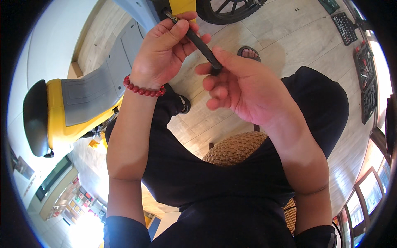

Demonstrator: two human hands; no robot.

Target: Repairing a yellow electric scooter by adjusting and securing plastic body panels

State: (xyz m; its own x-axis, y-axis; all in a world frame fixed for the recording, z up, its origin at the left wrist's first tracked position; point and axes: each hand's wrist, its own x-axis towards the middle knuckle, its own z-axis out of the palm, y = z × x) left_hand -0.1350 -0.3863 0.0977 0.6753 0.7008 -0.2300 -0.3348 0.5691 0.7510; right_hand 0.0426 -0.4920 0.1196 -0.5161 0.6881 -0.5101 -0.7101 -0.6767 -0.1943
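Both my hands hold a slim black bar (202, 46) with a brassy metal piece at its far end; I cannot make out its exact kind. It slants from far left to near right above the floor. My left hand (163, 49), with a red bead bracelet (142, 89) at the wrist, pinches the far end between thumb and fingers. At the near end, my right hand (244, 82) grips the bar between thumb and forefinger, its other fingers loosely curled. A yellow and grey scooter (93, 78) with a black seat stands to the left, beyond my left arm.
A black wheel (229, 10) stands at the far side. Toward the right lie a black socket case (344, 28) and an open tool case (364, 68) on the wood-look floor (289, 41). I sit on a woven stool (235, 149), my sandalled feet on the floor.
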